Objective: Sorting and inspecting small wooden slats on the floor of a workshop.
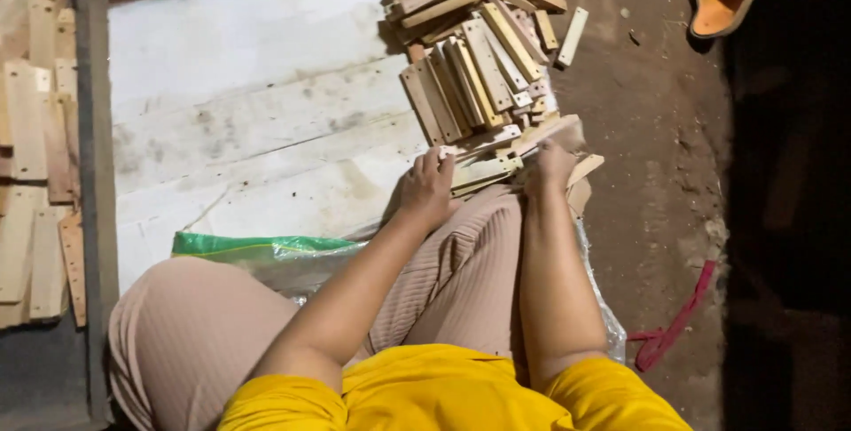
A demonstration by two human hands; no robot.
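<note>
Both hands [487,178] on wood slats [474,72], white board [257,121], dirt floor [656,129].

We see open white board [257,121] at centre left; the heap of wooden slats [479,67] blocks the upper centre of the frame.

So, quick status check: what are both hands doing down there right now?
Left hand and right hand both on the flat pale wooden slats at the pile's near edge; grip unclear. Heap of wooden slats on white board. Nothing blocking.
</note>
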